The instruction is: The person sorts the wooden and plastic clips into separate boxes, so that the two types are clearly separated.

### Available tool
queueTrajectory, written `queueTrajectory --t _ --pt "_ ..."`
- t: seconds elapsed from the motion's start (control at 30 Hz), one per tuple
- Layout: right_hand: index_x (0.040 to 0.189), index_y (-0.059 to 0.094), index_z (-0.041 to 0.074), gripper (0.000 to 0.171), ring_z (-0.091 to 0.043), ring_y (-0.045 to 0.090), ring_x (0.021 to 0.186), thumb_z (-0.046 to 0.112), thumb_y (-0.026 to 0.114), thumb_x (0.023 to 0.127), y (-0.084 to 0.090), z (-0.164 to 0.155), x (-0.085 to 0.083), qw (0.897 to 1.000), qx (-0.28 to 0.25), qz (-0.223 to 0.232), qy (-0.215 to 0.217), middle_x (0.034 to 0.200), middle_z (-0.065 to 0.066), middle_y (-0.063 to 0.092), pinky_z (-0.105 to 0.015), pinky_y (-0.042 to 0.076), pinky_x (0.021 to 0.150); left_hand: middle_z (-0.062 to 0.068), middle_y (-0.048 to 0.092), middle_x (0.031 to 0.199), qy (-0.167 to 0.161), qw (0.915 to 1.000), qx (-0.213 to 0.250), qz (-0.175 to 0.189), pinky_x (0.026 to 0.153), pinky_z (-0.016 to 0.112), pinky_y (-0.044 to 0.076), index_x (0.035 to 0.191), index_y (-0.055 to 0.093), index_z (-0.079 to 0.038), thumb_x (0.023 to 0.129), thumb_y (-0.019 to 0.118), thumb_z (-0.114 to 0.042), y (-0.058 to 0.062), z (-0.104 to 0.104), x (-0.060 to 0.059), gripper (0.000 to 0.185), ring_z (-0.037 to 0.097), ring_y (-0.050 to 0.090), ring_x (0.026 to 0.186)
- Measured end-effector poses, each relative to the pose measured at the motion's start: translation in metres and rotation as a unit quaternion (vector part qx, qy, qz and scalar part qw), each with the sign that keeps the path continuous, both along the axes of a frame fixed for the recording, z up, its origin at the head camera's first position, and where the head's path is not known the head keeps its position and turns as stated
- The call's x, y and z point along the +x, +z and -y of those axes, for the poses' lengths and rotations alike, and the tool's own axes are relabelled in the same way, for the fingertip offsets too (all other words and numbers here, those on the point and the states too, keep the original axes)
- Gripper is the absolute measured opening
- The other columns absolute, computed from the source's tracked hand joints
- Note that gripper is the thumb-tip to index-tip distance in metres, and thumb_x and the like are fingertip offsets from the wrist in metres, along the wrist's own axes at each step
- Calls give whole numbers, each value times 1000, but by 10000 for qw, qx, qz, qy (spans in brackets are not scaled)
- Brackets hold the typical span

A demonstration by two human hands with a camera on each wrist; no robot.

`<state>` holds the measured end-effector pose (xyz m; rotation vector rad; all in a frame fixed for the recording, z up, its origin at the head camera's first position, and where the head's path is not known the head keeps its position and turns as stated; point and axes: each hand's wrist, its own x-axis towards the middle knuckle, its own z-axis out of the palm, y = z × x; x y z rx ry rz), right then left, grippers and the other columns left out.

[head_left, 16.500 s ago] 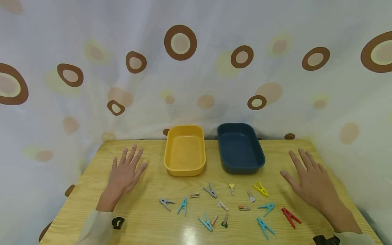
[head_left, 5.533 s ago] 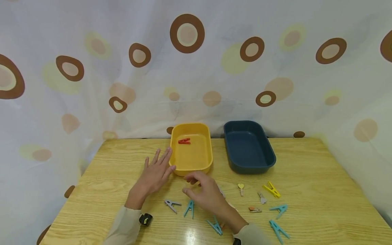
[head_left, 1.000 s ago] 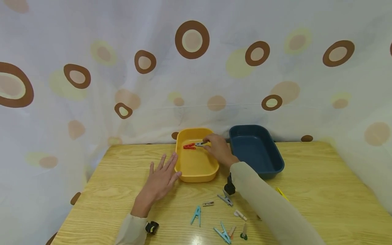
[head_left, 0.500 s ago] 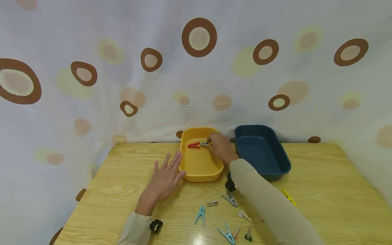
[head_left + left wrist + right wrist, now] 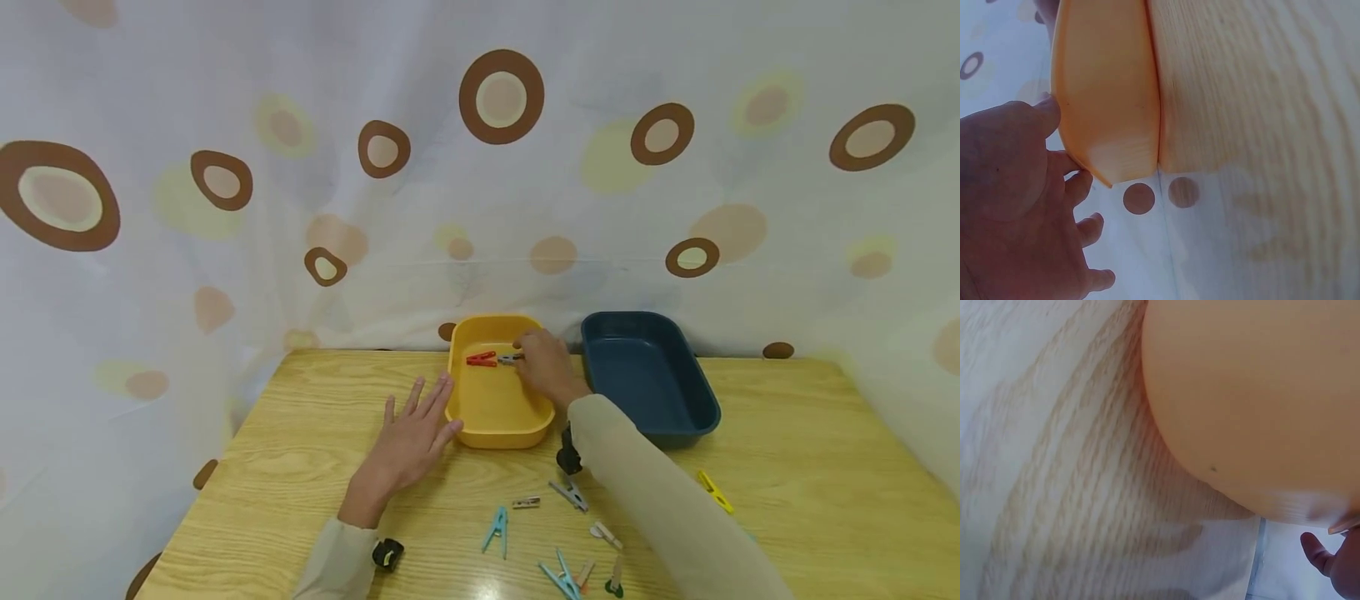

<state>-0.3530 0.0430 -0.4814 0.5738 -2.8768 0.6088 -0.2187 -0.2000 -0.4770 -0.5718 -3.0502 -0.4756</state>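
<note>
My right hand (image 5: pixel 546 365) reaches over the right side of the yellow bin (image 5: pixel 491 429) and pinches one end of a gray clothespin (image 5: pixel 510 359) just above or on its floor. Fingers partly cover that clothespin. Beside it, inside the bin, lies a red clothespin (image 5: pixel 481 359). Spread fingers of my left hand (image 5: pixel 411 442) rest against the bin's left rim. In the left wrist view, the thumb and index finger of the left hand (image 5: pixel 1016 181) touch the bin's edge (image 5: pixel 1107 94). The right wrist view shows only part of the right hand (image 5: pixel 1344 569).
A dark blue bin (image 5: pixel 651 375) stands right of the yellow one. On the table in front lie a blue clothespin (image 5: pixel 497 532), another gray clothespin (image 5: pixel 570 494), a yellow clothespin (image 5: pixel 715 491) and several small wooden clips. The right sleeve (image 5: pixel 660 492) hides part of the table.
The red clothespin went from the table's right side into the yellow bin earlier. Since then my right hand has carried a gray clothespin there. Over the last second, both hands stay nearly still.
</note>
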Motion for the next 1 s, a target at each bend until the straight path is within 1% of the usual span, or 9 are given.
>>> queueTrajectory --t 0.17,0.3,0.43,0.57,0.7,0.8,1.0 --pt "125 72 1 32 -35 58 116 10 76 94 0 -10 1 9985 -441 246 223 123 -15 68 -54 45 101 0 10 171 -35 10000 1 41 118 71 7 167 13 -15 111 31 -51 2 -5 0 68 31 5 157" --pt "128 69 1 36 -36 56 120 11 76 94 6 -18 5 9960 -711 407 355 127 -16 66 -51 46 104 1 10 172 -52 10000 -9 61 118 71 6 167 13 -15 111 31 -51 2 -7 0 68 33 6 157" --pt "129 68 -1 38 -37 56 123 12 76 95 14 -26 12 9944 -871 299 515 129 -18 64 -51 47 104 1 11 172 -67 9999 32 68 118 71 5 166 12 -16 111 32 -50 2 -6 1 68 34 7 157" --pt "133 66 0 41 -37 57 121 16 76 95 22 -33 20 9928 -975 261 638 130 -18 63 -52 49 101 1 11 172 -55 9999 65 64 117 71 6 166 13 -15 111 32 -50 1 -4 1 68 34 7 157" --pt "138 63 3 46 -37 61 113 21 75 97 30 -39 31 9925 -979 238 692 132 -19 61 -51 52 93 0 10 171 -54 9999 100 74 117 72 5 166 13 -15 111 32 -51 0 -3 1 68 34 8 157" --pt "140 61 6 48 -36 62 110 24 74 98 37 -45 41 9923 -996 197 708 134 -17 60 -51 53 90 0 10 171 -70 9998 136 81 117 72 5 166 12 -16 111 32 -50 0 -2 2 68 34 8 157" --pt "141 60 9 49 -32 58 121 27 74 98 45 -58 64 9914 -1069 -33 756 139 -14 57 -52 50 99 0 9 171 -83 9999 119 94 117 73 5 166 10 -16 111 32 -50 1 -1 1 69 35 7 157"
